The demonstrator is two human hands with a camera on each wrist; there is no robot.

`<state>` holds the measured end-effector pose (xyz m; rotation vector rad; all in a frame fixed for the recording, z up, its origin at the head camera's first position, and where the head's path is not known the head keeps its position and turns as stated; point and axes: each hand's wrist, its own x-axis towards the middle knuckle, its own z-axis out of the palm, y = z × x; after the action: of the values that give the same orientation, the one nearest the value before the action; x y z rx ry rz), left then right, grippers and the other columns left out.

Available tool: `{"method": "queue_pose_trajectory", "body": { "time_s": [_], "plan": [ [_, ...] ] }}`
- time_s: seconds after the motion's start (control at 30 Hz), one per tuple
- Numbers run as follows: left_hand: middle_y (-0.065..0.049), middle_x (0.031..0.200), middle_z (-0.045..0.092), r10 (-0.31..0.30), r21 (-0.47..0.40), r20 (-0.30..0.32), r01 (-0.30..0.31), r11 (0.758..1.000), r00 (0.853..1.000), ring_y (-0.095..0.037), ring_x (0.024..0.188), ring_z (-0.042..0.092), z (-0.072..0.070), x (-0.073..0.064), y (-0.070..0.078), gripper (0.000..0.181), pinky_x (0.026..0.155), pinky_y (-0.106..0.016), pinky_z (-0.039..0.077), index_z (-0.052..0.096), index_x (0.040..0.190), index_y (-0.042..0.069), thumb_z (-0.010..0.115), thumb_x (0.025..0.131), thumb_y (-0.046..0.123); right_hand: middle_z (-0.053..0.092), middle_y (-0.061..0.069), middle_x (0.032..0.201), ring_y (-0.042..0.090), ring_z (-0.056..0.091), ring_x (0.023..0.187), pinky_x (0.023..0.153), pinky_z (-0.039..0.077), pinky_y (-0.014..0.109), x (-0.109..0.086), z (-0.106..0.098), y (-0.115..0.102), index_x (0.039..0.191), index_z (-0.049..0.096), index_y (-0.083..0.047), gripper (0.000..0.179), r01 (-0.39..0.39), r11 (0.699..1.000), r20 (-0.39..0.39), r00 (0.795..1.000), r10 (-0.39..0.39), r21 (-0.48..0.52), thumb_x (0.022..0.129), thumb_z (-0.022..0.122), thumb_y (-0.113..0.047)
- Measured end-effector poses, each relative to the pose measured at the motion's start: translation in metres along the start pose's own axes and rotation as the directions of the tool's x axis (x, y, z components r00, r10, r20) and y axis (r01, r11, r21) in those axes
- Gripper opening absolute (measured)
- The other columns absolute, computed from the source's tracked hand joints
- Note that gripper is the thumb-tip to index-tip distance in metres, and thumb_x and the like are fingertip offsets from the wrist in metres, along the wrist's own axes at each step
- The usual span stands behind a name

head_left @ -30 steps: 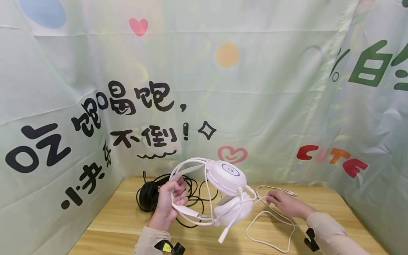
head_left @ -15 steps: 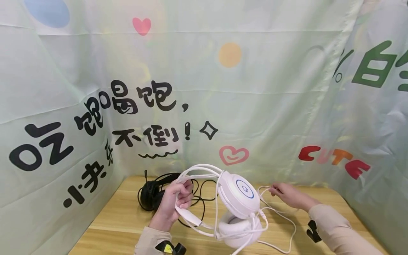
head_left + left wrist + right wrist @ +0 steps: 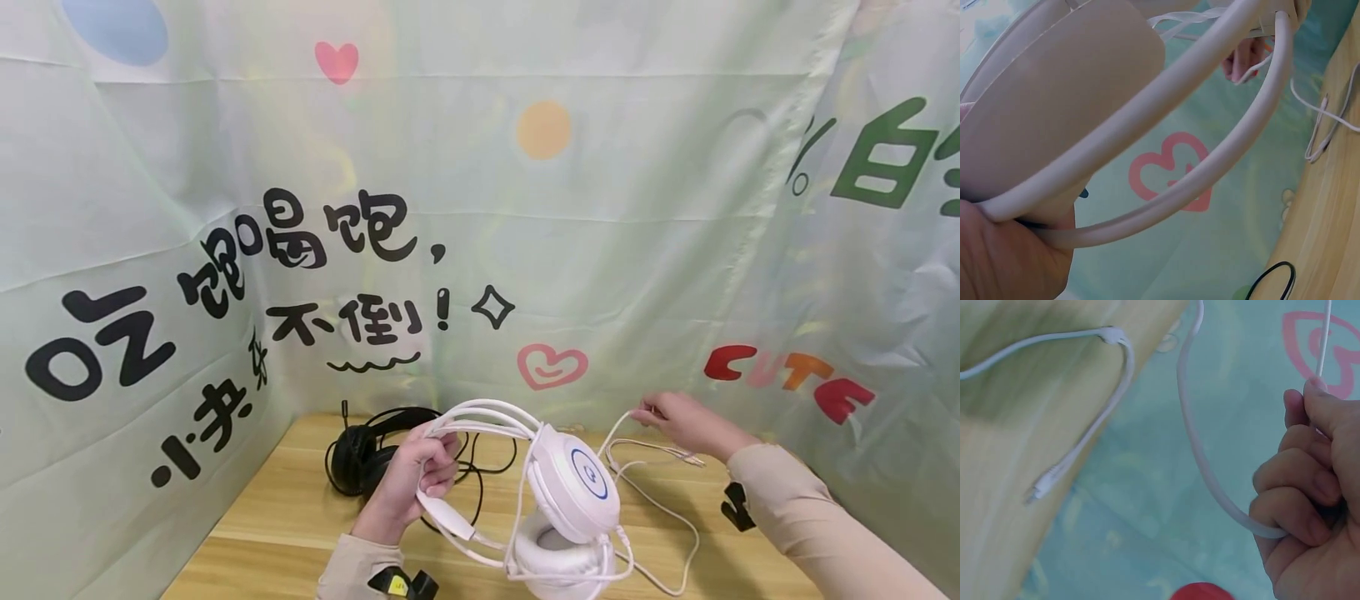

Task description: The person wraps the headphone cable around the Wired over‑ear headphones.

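A person's left hand (image 3: 411, 479) grips the band of a white headset (image 3: 572, 483) held above a wooden table (image 3: 300, 508), while the right hand (image 3: 678, 423) clenches its cable (image 3: 660, 510) (a black headset (image 3: 360, 458) apparently lies behind).

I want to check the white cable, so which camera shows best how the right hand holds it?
The right wrist view: the right hand curls its fingers around the white cable. The head view shows that grip small and far off; the left wrist view only glimpses it behind the headband.
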<state>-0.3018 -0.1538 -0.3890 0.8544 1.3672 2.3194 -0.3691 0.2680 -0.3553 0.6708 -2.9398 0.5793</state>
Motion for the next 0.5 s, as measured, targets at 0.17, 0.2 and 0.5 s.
{"method": "queue_pose_trajectory", "body": {
  "time_s": [0.17,0.2,0.5],
  "plan": [
    [0.007,0.064,0.025,-0.010,0.026,0.006,0.010,1.000,1.000,-0.004,0.045,0.022,0.001,0.000,0.000,0.025,0.041,-0.020,0.017,0.045,0.087,0.014,0.040,0.080,-0.009,0.040,-0.006,0.064,0.009,0.037,0.059,0.061,0.037,0.027,0.011,-0.011,-0.012,0.077,0.058,-0.014,0.033,-0.005,0.999,-0.026,1.000,0.004,-0.033,0.106,0.067,-0.028],
    [0.007,0.064,0.026,-0.010,0.036,0.007,0.009,0.999,1.000,-0.003,0.045,0.022,0.001,0.000,0.000,0.026,0.041,-0.020,0.017,0.048,0.090,0.014,0.041,0.080,-0.009,0.040,-0.006,0.065,0.010,0.037,0.059,0.061,0.037,0.027,0.013,-0.013,-0.014,0.077,0.059,-0.015,0.034,-0.011,0.999,-0.026,1.000,0.010,-0.035,0.106,0.068,-0.029],
    [0.008,0.059,0.028,-0.005,0.230,-0.039,0.014,0.973,0.999,-0.003,0.045,0.027,0.001,-0.001,-0.002,0.019,0.040,-0.020,0.022,0.050,0.094,0.009,0.043,0.087,-0.008,0.044,-0.005,0.062,0.011,0.040,0.057,0.059,0.037,0.030,0.019,-0.034,-0.032,0.076,0.061,-0.018,0.034,-0.035,0.992,-0.020,0.999,0.033,-0.123,0.101,0.073,-0.037]
  ]
}}
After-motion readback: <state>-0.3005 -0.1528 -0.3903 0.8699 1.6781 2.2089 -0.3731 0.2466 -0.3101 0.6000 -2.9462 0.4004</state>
